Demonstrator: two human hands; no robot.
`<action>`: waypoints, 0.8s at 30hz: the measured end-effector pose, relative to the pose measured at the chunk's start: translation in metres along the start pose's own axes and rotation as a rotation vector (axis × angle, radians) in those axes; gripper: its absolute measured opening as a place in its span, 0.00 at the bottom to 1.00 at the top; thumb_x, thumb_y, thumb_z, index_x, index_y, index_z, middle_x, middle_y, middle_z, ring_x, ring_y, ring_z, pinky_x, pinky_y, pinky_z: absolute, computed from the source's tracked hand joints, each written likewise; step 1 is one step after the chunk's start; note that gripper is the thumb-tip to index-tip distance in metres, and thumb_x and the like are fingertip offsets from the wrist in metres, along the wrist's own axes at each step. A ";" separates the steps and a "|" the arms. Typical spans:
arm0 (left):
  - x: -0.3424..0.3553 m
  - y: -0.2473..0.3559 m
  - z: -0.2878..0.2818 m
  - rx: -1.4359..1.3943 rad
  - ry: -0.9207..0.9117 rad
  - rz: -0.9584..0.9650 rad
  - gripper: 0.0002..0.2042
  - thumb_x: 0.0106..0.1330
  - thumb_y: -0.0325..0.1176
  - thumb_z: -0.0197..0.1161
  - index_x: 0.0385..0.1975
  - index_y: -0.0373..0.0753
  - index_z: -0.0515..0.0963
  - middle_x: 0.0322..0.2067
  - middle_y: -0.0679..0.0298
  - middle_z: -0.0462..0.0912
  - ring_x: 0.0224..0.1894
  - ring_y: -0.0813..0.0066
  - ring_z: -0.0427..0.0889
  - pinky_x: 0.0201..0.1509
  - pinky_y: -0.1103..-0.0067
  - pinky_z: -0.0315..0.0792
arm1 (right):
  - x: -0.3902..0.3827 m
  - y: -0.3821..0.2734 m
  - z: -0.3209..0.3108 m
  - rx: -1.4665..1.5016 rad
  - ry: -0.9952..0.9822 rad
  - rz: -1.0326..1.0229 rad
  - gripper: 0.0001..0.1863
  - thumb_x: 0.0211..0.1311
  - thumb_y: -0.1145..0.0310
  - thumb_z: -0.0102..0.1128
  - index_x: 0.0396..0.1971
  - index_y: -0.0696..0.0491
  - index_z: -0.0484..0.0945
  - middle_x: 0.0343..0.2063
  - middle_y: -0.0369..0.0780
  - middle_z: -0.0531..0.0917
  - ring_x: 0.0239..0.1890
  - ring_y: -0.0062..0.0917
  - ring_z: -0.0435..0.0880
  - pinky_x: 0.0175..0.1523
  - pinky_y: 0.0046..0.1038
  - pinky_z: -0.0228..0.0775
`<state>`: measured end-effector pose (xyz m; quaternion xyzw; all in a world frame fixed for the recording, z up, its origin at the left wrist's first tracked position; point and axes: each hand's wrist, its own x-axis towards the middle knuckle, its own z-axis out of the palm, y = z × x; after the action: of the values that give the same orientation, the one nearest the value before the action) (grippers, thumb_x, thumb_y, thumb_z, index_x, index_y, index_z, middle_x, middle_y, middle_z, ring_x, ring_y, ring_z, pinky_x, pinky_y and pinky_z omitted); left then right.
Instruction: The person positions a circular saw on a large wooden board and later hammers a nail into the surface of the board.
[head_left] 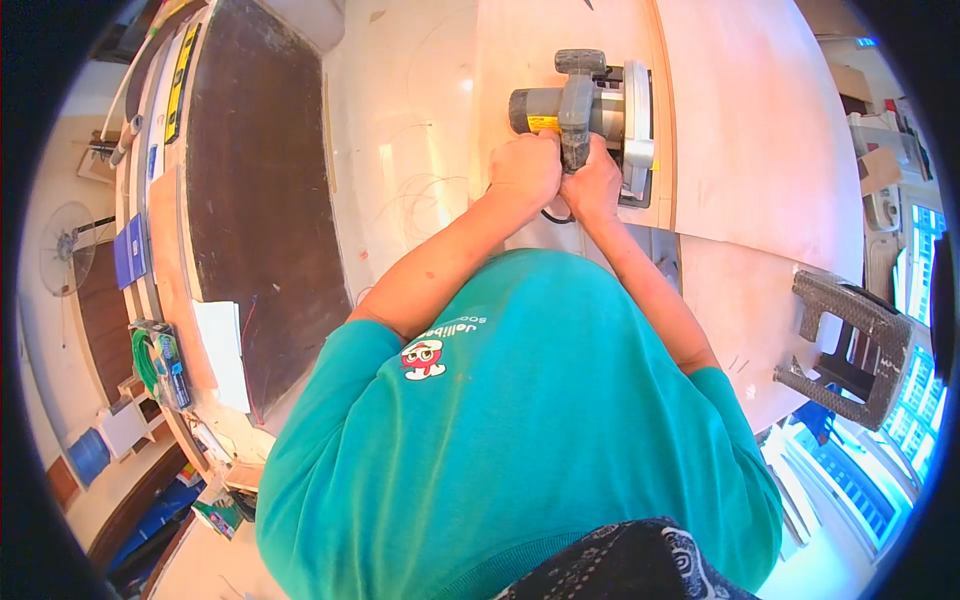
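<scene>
A circular saw (577, 105) with a dark grey body, a yellow label and a silver guard rests on a pale wooden sheet ahead of me. My right hand (595, 187) is closed round the lower end of its rear handle. Against the other side of that handle, next to the motor housing, my left hand (524, 172) is closed too; its fingertips are hidden. A black cord (556, 217) curves out below the hands. The saw's base lies beside a straight wooden strip (662, 120) that runs away from me. The blade cannot be seen.
A larger pale panel (755, 120) spreads to the right of the strip. At the right edge stands a dark textured stool or stand (860, 350). Leftward are a dark brown board (260, 190), a yellow level (181, 80), a blue booklet (130, 250) and white paper (221, 355).
</scene>
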<state>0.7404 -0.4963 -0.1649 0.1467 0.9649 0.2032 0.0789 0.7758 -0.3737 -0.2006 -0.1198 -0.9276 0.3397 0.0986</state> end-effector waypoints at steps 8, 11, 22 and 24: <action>0.026 -0.036 0.016 -0.082 -0.031 0.241 0.11 0.62 0.30 0.60 0.42 0.35 0.79 0.34 0.47 0.86 0.36 0.47 0.87 0.39 0.56 0.80 | 0.012 0.004 -0.012 0.104 -0.180 0.002 0.26 0.47 0.62 0.76 0.46 0.55 0.77 0.41 0.53 0.85 0.48 0.51 0.84 0.52 0.45 0.75; 0.041 -0.039 0.022 -0.046 -0.025 0.217 0.11 0.62 0.30 0.59 0.44 0.37 0.78 0.32 0.48 0.86 0.36 0.46 0.87 0.39 0.57 0.80 | 0.019 0.002 -0.016 0.127 -0.196 -0.007 0.25 0.47 0.63 0.76 0.46 0.55 0.78 0.42 0.52 0.85 0.47 0.50 0.84 0.52 0.44 0.76; 0.056 -0.028 0.026 -0.013 -0.171 0.090 0.11 0.64 0.34 0.58 0.27 0.34 0.84 0.31 0.41 0.86 0.34 0.44 0.88 0.40 0.55 0.80 | 0.034 0.011 -0.038 0.215 -0.352 -0.044 0.30 0.41 0.63 0.76 0.48 0.56 0.78 0.40 0.46 0.86 0.43 0.37 0.86 0.52 0.38 0.78; 0.046 -0.021 0.016 -0.086 -0.123 0.056 0.11 0.63 0.35 0.59 0.31 0.33 0.82 0.30 0.42 0.86 0.34 0.43 0.88 0.38 0.55 0.79 | 0.032 0.007 -0.040 0.139 -0.345 -0.043 0.30 0.40 0.63 0.74 0.47 0.57 0.78 0.41 0.51 0.85 0.46 0.43 0.85 0.55 0.40 0.76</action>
<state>0.6951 -0.4942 -0.1925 0.1824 0.9441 0.2372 0.1387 0.7574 -0.3351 -0.1720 -0.0326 -0.9074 0.4163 -0.0466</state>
